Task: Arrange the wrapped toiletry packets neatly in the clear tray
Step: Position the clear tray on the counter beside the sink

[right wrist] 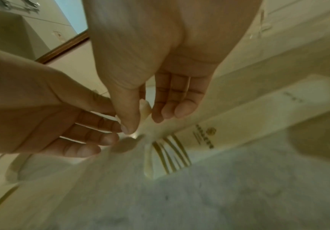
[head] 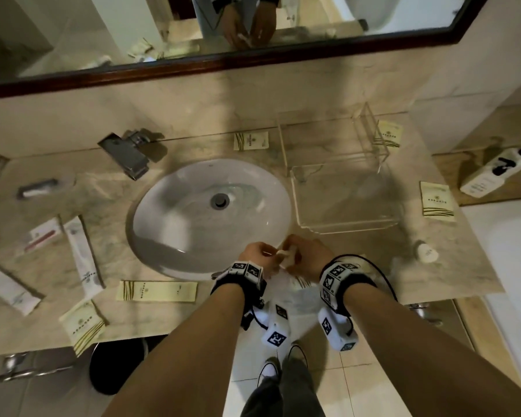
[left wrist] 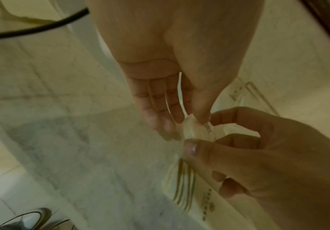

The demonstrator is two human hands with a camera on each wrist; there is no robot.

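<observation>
Both hands meet above the front edge of the beige marbled stone bench (head: 193,320), just in front of the white oval sink (head: 211,218). The left hand (head: 254,254) and the right hand (head: 309,255) share one small cream wrapped toiletry packet with gold stripes (left wrist: 197,132): the left thumb and forefinger pinch its crumpled top edge, with the other left fingers (left wrist: 156,109) held fairly straight beside it, while the right thumb and forefinger pinch the same end from the other side and the remaining right fingers (right wrist: 178,102) hang loosely curved. The packet's striped lower part hangs down between the two hands, clear of the bench. The clear acrylic tray (head: 343,197) sits on the bench to the right of the sink, beyond the hands, with a clear acrylic box (head: 328,139) just behind it; I can see no packet inside the tray. Other cream packets lie scattered on the bench: a long one (head: 157,291) at the front edge left of the hands, a square one (head: 436,201) right of the tray, and a small one (head: 250,140) behind the sink. Long white wrapped packets (head: 82,254) lie left of the sink.
</observation>
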